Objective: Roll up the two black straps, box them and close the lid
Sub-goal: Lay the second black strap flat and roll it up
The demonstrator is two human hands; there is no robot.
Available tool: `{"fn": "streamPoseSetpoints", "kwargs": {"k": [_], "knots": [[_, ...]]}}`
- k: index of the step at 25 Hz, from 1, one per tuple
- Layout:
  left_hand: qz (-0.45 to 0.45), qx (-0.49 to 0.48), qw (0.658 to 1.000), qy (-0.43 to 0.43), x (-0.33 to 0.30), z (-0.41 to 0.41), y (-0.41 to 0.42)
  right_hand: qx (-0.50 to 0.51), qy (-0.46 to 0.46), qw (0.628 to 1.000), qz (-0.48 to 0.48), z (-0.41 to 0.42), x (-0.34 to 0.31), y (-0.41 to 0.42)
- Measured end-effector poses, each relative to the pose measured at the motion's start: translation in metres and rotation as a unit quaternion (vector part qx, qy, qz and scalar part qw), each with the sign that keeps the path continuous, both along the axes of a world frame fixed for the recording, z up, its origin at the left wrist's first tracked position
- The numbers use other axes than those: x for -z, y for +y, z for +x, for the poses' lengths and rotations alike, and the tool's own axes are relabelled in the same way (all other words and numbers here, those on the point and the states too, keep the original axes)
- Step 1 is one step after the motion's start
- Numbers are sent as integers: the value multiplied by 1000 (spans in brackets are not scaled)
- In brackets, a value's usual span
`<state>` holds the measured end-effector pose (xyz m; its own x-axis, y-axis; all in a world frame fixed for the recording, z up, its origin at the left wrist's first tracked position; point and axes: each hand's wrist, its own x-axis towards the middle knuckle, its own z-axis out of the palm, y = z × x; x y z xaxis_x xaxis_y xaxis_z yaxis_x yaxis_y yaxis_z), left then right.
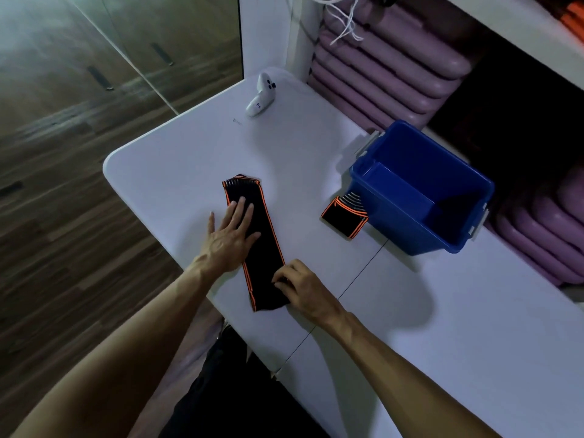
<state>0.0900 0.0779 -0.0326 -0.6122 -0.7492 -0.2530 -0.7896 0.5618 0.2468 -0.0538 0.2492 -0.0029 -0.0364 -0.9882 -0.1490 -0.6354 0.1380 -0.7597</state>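
Observation:
A black strap with orange edging (264,245) lies flat and lengthwise on the white table (426,327). My left hand (232,233) presses on its upper half with straight fingers. My right hand (300,287) pinches the strap's near right edge with curled fingers. A second black and orange strap (344,214) lies folded against the left side of the open blue box (410,229), partly hidden by the box wall. The box holds nothing that I can see. No lid is visible.
A white handheld controller (261,96) lies at the table's far end, with a small pin (237,121) near it. Stacked purple mats (388,67) fill the shelves behind the box. Wooden floor lies to the left of the table.

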Motion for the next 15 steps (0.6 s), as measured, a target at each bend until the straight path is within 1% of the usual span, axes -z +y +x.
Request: {"fn": "streamPoseSetpoints", "kwargs": {"k": [2, 4, 5, 6, 7, 9, 12, 13, 15], "knots": [[-45, -2, 998, 50, -9, 4, 6, 10, -6, 1000, 1, 1, 0, 1], [-117, 21, 984, 135, -25, 12, 22, 19, -4, 1000, 1, 2, 1, 1], [-136, 44, 973, 180, -31, 18, 36, 20, -1, 1000, 2, 2, 1, 1], [-131, 78, 965, 211, -35, 27, 55, 20, 1, 1000, 3, 2, 2, 1], [-109, 116, 962, 223, -37, 36, 76, 19, -1, 1000, 7, 2, 2, 0], [-56, 171, 964, 195, -31, 55, 107, 22, -14, 1000, 10, 1, 2, 1], [-50, 169, 968, 179, -8, 66, 116, 33, -19, 999, -3, 4, 3, 5], [-53, 161, 969, 182, -3, 66, 115, 34, -4, 999, -11, 4, 3, 7], [-59, 158, 970, 175, 3, 66, 114, 1, 67, 997, -38, 2, 6, 16]]}}
